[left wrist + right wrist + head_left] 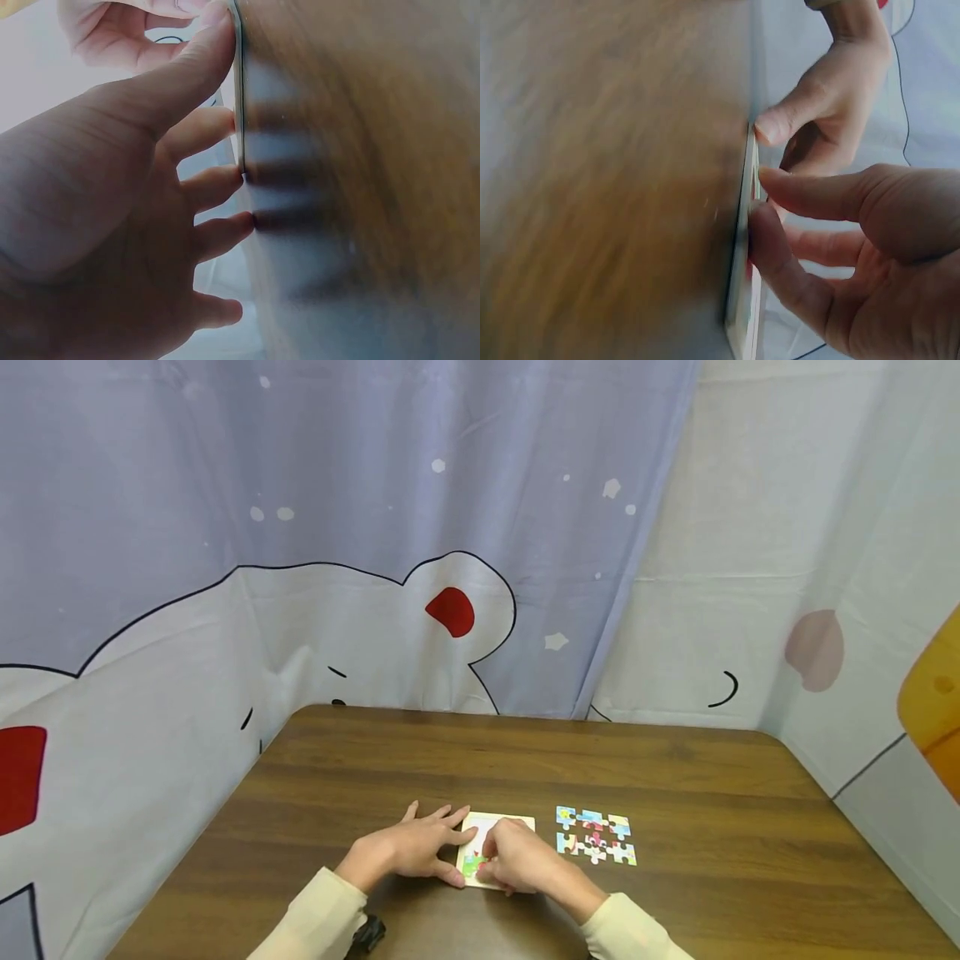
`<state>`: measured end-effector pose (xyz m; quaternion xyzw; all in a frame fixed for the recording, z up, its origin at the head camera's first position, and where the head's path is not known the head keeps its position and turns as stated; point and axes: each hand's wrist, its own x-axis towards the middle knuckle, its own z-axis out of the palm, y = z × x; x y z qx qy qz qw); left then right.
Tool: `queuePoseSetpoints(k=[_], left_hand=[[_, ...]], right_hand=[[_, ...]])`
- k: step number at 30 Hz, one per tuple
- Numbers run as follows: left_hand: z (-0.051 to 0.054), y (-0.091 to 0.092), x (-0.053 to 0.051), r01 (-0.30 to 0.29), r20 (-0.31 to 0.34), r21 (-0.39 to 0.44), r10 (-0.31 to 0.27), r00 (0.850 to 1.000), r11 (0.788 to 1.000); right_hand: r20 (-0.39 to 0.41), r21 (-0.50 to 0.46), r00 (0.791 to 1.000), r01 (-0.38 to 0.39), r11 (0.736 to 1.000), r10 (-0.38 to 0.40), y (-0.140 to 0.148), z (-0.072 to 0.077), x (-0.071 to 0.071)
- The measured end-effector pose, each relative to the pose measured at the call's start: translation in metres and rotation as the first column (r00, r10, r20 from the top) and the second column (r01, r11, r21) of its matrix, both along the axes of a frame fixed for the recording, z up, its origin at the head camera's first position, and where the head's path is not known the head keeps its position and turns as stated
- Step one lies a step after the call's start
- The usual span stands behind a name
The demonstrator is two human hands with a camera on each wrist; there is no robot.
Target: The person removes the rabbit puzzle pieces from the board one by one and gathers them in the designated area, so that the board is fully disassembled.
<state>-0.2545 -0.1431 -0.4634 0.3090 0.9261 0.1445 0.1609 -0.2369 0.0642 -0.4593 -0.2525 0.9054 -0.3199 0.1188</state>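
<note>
A small light wooden puzzle frame (498, 816) with a pale inside lies flat on the table. Green and red puzzle pieces (470, 866) show in its lower left corner. My left hand (416, 847) rests at the frame's left side, fingers spread, thumb on the near left corner. Over the lower middle of the frame, my right hand (517, 857) has its fingers curled, pinching a puzzle piece between thumb and finger; the hand hides most of it. In the right wrist view, thumb and fingertip meet low at the frame's edge (741, 330).
Several loose jigsaw pieces (595, 839) lie in two rows to the right of the frame. A dark object (367, 935) is by the left wrist. The brown wooden table (450, 752) is bordered by printed curtains (360, 627).
</note>
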Motion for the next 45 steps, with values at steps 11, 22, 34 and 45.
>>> queuePoseSetpoints(k=[11,22,34,45], left_hand=[[0.001,0.002,0.002,0.000,0.030,0.014,0.000,1.000,1.000],[0.001,0.000,0.000,-0.003,0.022,0.008,0.003,1.000,1.000],[0.002,-0.001,0.000,-0.010,0.048,0.014,0.009,0.999,1.000],[0.002,-0.001,-0.001,0.004,0.063,0.019,-0.005,0.998,1.000]], right_hand=[[0.000,0.003,0.999,0.040,0.999,-0.040,-0.006,0.000,0.003],[0.183,-0.168,0.982,0.085,0.982,-0.053,-0.002,0.002,0.003],[0.153,-0.308,0.988,0.053,0.950,-0.005,0.024,0.006,-0.010],[0.012,-0.195,0.999,0.050,0.980,-0.049,0.086,0.018,-0.010]])
